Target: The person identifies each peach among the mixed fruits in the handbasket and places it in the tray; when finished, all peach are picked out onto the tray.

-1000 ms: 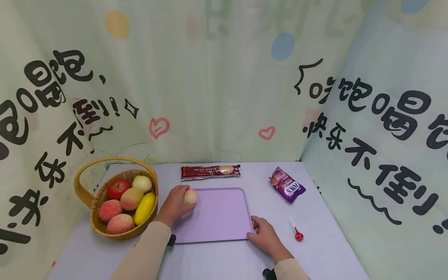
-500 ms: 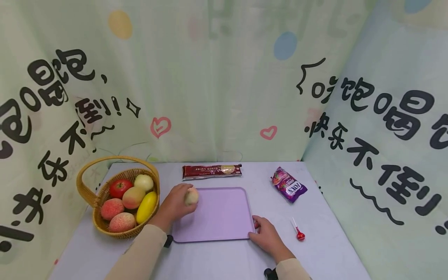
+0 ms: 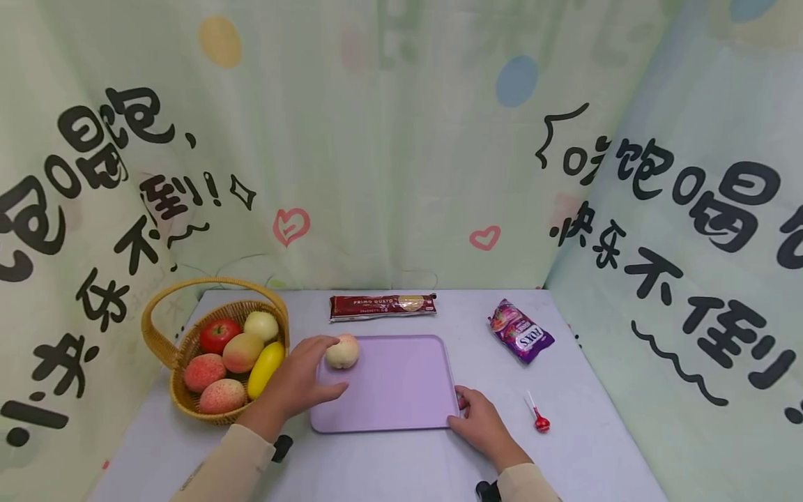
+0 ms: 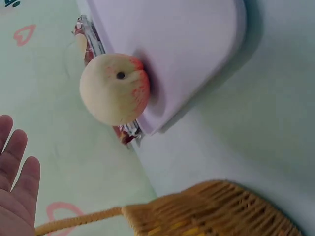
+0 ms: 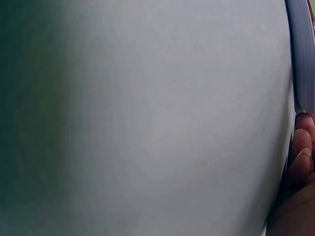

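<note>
A pale peach with a reddish blush rests on the back left corner of the lilac tray. Just to its left and in front, my left hand is apart from the fruit, thumb and fingers spread. The left wrist view shows the peach on the tray, with only part of the hand at the lower left. At the tray's right side, near the front corner, my right hand holds the edge between thumb and curled fingers. Those fingers press against the tray rim in the right wrist view.
A wicker basket of fruit stands left of the tray, its tall handle raised. Behind the tray lies a dark red spaghetti packet. A purple snack bag and a red lollipop lie to the right. Printed curtains enclose the table.
My left hand has let go of the peach and drawn back towards the left and front, fingers spreading. The peach stays on the tray. My right hand keeps its hold on the edge.
</note>
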A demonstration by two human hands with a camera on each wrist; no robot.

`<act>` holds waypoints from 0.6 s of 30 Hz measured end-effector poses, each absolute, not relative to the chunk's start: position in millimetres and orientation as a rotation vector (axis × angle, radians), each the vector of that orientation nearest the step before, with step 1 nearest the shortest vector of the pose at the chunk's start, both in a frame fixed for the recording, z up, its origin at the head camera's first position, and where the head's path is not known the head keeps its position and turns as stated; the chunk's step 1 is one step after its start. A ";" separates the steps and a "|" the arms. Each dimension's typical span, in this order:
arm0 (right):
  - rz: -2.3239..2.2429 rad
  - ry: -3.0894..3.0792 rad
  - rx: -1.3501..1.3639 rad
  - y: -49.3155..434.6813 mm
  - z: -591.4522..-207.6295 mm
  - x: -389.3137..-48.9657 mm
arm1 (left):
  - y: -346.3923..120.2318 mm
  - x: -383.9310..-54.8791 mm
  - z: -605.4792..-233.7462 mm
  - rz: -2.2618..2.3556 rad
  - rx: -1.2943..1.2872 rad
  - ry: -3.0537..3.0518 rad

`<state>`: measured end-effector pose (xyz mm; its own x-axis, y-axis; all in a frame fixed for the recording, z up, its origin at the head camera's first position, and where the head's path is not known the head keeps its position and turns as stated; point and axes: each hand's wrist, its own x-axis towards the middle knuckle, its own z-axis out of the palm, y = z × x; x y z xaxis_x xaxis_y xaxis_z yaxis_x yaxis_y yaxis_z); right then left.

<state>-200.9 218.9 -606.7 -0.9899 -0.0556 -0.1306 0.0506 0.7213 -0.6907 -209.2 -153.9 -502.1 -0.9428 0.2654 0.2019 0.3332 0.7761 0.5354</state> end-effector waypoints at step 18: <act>-1.138 2.811 -0.028 219.2 -611.1 -202.6 | -208.7 -181.6 -493.4 -0.821 -0.380 -2.714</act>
<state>-202.6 219.2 -611.1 -0.9939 -0.0576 -0.0935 0.0236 0.7192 -0.6944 -181.6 -208.7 -493.4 -0.9261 0.1677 0.3379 0.3270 0.8036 0.4973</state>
